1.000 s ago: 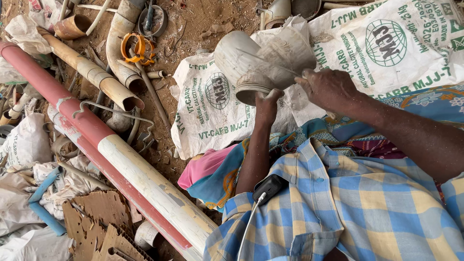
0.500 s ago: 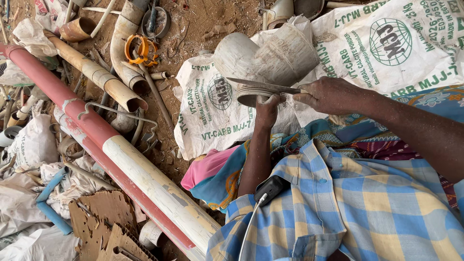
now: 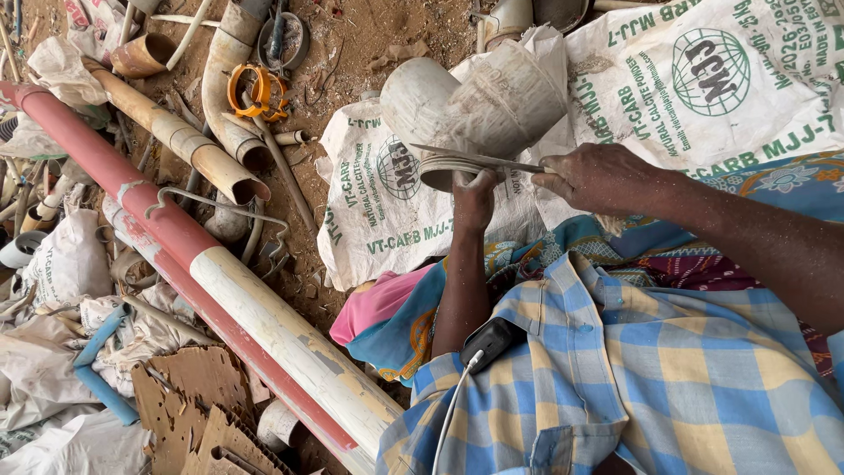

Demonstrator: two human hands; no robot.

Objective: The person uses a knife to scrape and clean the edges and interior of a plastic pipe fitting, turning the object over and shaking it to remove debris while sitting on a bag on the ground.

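Hands (image 3: 536,189) grip pipe fitting (image 3: 466,114) — blade (image 3: 479,159) lying crosswise.

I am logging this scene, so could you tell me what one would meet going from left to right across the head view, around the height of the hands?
Red and cream pipe → tan pipe length → white printed sack → left hand on the pale pipe fitting → thin blade → right hand.

My right hand (image 3: 598,179) hides the knife's handle inside my fingers (image 3: 563,186); only the blade (image 3: 479,159) shows. My left hand (image 3: 475,195) covers the pipe fitting's (image 3: 475,110) rim beneath it. My right forearm (image 3: 774,246) runs off the frame's edge.
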